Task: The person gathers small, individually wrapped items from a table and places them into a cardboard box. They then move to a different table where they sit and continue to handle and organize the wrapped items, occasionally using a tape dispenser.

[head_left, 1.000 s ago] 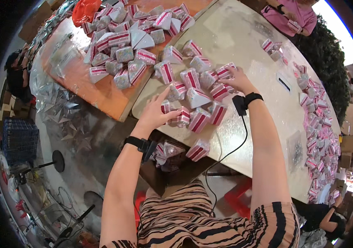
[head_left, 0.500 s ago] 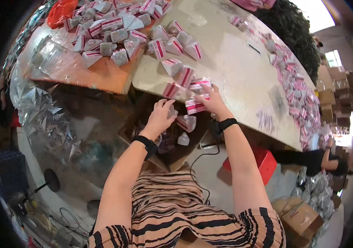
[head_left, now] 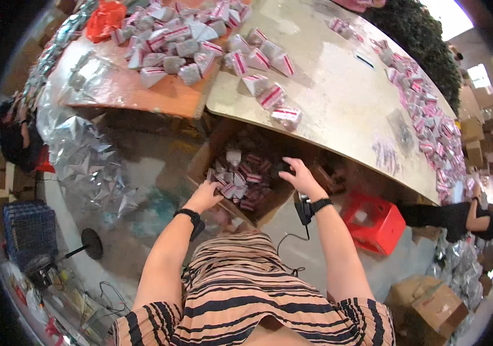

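Both hands reach down into an open cardboard box standing under the near edge of the pale table. The box holds several small silver packets with pink-red bands. My left hand lies palm down on the packets at the box's left side. My right hand hovers over the right side with fingers spread and nothing in it. Three similar packets lie on the table just above the box. A large pile of them covers the orange table further back.
A red plastic stool stands right of the box. Crumpled silver foil bags lie on the floor to the left, near a blue crate. Rows of packets line the table's right. One person crouches at the right, another at the left.
Both hands swept a bunch of packets off the table edge and came down into the box below. The view tilted down, and fewer packets lie on the table's near edge.
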{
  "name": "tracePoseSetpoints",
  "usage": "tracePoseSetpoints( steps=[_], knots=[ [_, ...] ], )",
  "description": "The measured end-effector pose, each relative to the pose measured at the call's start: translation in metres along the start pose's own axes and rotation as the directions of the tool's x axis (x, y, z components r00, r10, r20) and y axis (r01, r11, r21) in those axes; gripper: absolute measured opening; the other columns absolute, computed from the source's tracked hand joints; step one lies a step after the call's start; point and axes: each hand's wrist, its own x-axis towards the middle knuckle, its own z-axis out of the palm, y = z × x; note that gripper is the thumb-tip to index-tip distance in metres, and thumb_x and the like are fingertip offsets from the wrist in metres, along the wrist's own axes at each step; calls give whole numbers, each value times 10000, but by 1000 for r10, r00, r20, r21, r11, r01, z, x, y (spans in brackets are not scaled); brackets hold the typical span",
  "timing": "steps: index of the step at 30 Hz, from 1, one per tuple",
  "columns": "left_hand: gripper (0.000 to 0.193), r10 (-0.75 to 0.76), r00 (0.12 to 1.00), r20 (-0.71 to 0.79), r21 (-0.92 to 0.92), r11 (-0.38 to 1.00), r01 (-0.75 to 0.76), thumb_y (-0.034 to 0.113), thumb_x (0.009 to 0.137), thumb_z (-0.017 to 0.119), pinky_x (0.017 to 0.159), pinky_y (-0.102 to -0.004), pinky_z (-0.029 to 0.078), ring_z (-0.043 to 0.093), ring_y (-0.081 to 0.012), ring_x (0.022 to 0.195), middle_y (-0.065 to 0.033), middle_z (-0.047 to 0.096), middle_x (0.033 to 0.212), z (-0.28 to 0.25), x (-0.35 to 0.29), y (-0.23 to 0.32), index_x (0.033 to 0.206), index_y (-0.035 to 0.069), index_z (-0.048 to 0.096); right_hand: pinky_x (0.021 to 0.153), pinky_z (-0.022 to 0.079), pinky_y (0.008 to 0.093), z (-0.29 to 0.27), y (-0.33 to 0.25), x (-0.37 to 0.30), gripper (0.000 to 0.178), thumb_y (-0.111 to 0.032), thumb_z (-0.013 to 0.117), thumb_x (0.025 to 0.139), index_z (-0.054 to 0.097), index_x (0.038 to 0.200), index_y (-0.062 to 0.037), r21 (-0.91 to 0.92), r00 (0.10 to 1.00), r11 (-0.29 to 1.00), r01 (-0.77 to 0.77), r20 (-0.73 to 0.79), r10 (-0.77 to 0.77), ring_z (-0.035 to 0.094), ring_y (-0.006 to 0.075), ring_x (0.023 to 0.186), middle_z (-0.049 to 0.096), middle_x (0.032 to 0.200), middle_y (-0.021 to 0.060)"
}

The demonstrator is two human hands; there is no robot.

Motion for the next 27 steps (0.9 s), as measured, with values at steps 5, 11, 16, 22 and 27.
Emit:
tracePoseSetpoints(
  steps=[5,11,16,22,27],
  knots=[
    [532,-283,949,-136,-110,957,270,275,814,635,957,-423,381,425,-376,1156,-208,425,1248,-38,-63,-29,1253,31,458,806,487,351,14,8,18,476,-225,686,758,531,1164,-29,90,964,995,50,-264,-25,582,293,954,533,1094,155],
    [750,-316,823,-472,-249,943,220,280,741,695,1002,-429,331,375,-397,1205,-238,376,1306,-79,-78,-94,1349,83,304,874,444,364,20,-74,21,624,-243,727,696,464,1232,-61,-18,974,984,176,-143,-177,520,303,998,466,1142,170],
    [879,-167,662,-731,-192,981,36,313,662,762,1013,-447,307,342,-411,1210,-256,360,1299,-182,-46,-134,1357,77,279,968,353,470,43,-161,45,833,-367,759,617,357,1339,-263,-370,953,898,238,-91,-290,274,421,1265,193,1415,231],
    [719,232,474,-850,114,957,-265,275,723,711,984,-452,324,367,-383,1181,-226,415,1231,-367,60,-185,1306,45,357,958,247,608,114,-292,160,772,-367,777,581,462,1275,-250,-651,831,627,429,13,-556,211,414,1291,241,1405,183],
    [624,334,573,-748,223,940,-257,368,767,661,970,-425,354,408,-388,1169,-229,424,1256,-467,201,-248,1245,25,455,985,210,624,175,-397,297,601,-365,723,631,562,1190,-214,-781,710,404,476,71,-701,203,388,1309,279,1398,150]
  ],
)
